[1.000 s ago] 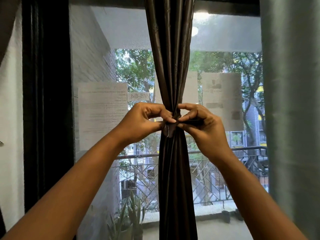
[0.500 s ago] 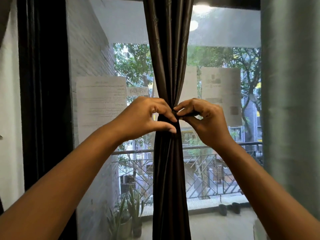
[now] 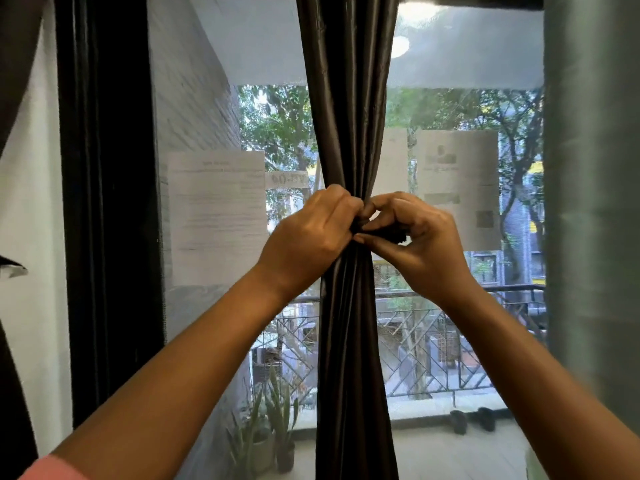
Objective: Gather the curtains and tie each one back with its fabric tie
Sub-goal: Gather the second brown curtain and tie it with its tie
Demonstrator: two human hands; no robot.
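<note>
A dark brown satin curtain (image 3: 349,109) hangs in the middle of the window, gathered into a narrow waist at hand height. Around that waist runs its dark fabric tie (image 3: 384,234), mostly hidden by fingers. My left hand (image 3: 310,237) is curled tight against the left side of the waist, gripping the tie there. My right hand (image 3: 420,239) pinches the tie's short dark end between thumb and forefinger on the right side. A pale grey-green curtain (image 3: 594,202) hangs loose along the right edge.
A black window frame (image 3: 107,202) stands at the left beside a white wall. Printed paper sheets (image 3: 216,216) are stuck on the glass. Outside are a balcony railing (image 3: 433,348) and potted plants (image 3: 268,434).
Both hands have stayed at the curtain's waist. The left fist has closed tighter over it, and the right hand has drawn the tie's end out to the right.
</note>
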